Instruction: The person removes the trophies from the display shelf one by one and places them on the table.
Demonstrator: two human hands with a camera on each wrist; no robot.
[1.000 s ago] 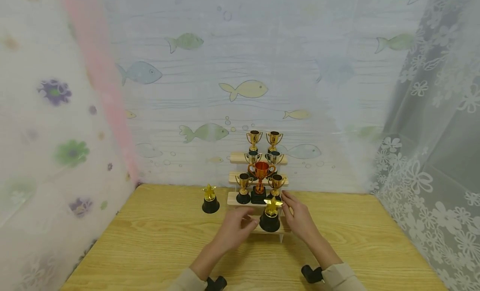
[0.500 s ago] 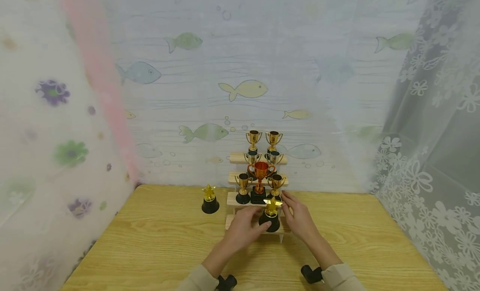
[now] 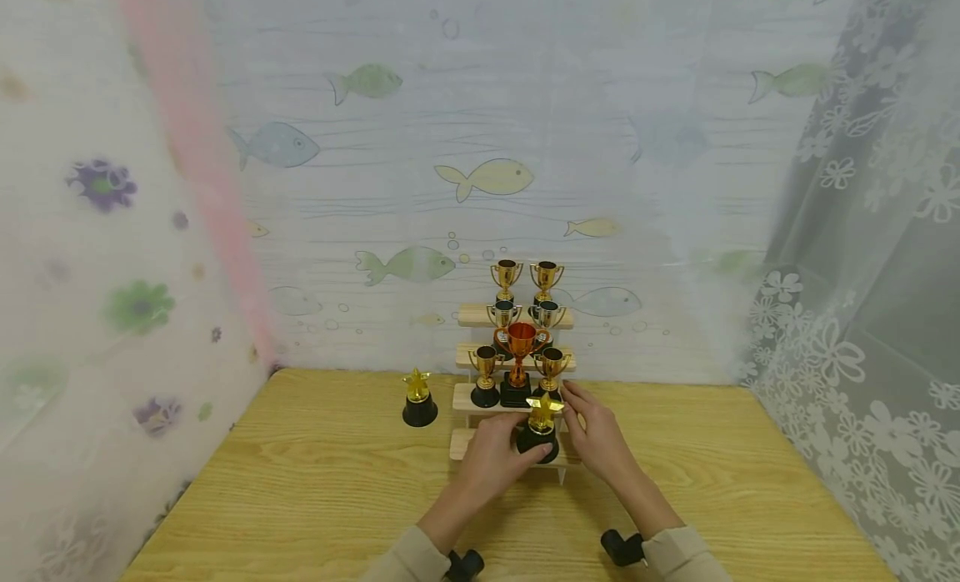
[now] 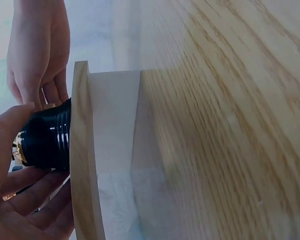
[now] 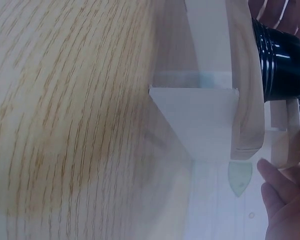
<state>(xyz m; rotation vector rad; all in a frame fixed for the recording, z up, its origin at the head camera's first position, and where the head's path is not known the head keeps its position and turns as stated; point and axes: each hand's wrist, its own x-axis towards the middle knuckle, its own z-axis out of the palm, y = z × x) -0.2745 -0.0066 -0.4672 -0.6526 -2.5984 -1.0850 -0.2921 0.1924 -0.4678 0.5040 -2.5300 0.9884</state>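
Note:
A star trophy (image 3: 542, 428), with a gold star on a bell-shaped black base, stands on the lowest step of a wooden tiered stand (image 3: 463, 445). My left hand (image 3: 495, 453) holds its base (image 4: 49, 136), thumb across the front and fingers around the other side. My right hand (image 3: 597, 428) reaches to the stand's right end, its fingers extended close beside the step above. In the right wrist view the right-hand fingertips (image 5: 280, 185) show near that step's rounded end. Directly behind the star trophy are two gold cups (image 3: 486, 369) flanking a larger orange-red cup (image 3: 521, 348).
Higher steps carry two silver cups (image 3: 504, 313) and two gold cups (image 3: 546, 275). A second star trophy (image 3: 419, 398) stands on the wooden table (image 3: 322, 474), left of the stand. A fish-patterned curtain (image 3: 405, 182) hangs behind, with side curtains left and right.
My left hand has moved right, from beside the star trophy to holding its base, with the thumb now over the front. The right hand has stayed at the stand's right end.

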